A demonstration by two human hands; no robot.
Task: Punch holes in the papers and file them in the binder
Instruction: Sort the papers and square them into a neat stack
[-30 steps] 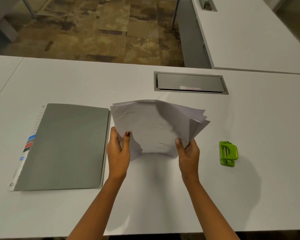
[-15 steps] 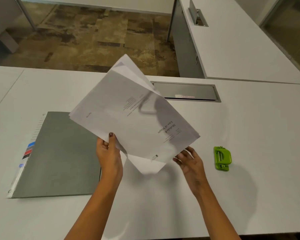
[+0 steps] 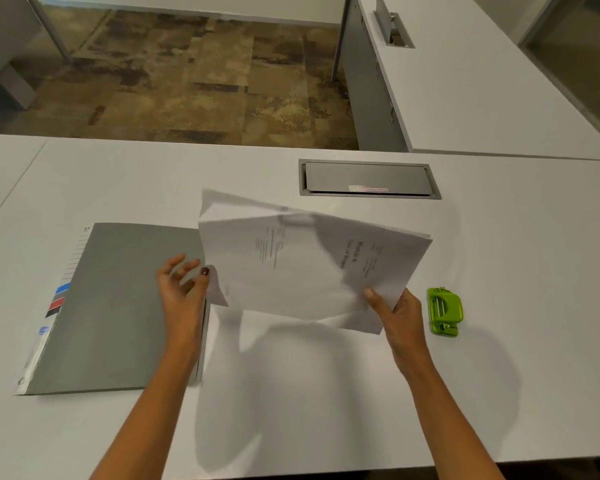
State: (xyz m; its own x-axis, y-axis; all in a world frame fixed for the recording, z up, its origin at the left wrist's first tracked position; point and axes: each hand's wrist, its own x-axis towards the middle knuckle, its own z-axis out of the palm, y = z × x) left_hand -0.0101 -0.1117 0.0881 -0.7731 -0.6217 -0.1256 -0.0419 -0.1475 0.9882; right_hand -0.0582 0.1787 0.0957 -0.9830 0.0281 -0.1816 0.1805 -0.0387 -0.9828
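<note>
1. Centrally, a stack of papers point(image 3: 302, 271) is held tilted above the table point(image 3: 534, 254); fingers of the right hand point(image 3: 400, 317) pinch its lower right corner.
2. At the papers' left edge the left hand point(image 3: 182, 292) hovers, fingers spread and released, over the grey binder point(image 3: 118, 306) lying at left.
3. A green hole punch point(image 3: 444, 311) lies at right.

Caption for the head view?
Right hand holds the papers between closed grey binder and green hole punch; left hand open beside them.
</note>
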